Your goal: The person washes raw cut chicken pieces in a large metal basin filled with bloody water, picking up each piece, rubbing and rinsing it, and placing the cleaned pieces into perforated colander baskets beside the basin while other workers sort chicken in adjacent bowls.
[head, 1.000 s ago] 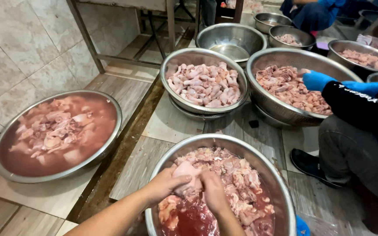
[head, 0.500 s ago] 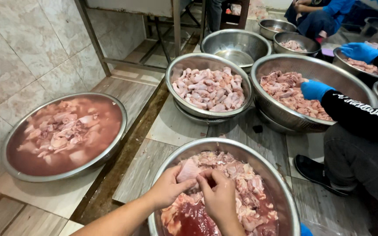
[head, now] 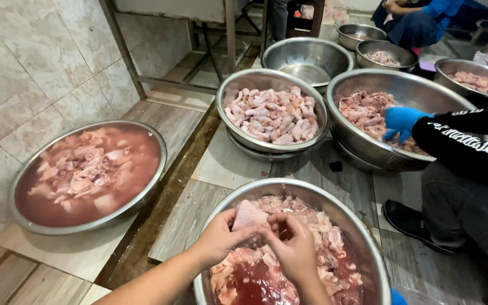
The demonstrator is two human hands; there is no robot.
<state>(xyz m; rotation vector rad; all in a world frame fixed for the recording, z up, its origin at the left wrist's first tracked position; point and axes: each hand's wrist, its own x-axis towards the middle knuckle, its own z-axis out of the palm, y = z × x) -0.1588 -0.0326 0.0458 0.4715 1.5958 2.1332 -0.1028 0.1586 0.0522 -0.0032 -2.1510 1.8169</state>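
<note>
My left hand (head: 221, 237) and my right hand (head: 293, 244) meet over the nearest steel bowl (head: 362, 237), which holds raw chicken pieces in reddish liquid. Both hands grip one pale raw chicken piece (head: 248, 214) just above the pile; the left hand holds its lower edge, and the right hand's fingers pinch it from the right side.
A wide steel basin (head: 156, 169) of meat soaking in red water sits to the left on the tiled floor. Ahead stand a bowl of pale chicken pieces (head: 272, 116), an empty bowl (head: 309, 56) and a large bowl (head: 419, 85) where a co-worker's blue-gloved hand (head: 400, 121) reaches in.
My hands have stayed on the same chicken piece, turning it slightly upward. The co-worker's blue-gloved hand has moved lower into the large bowl on the right.
</note>
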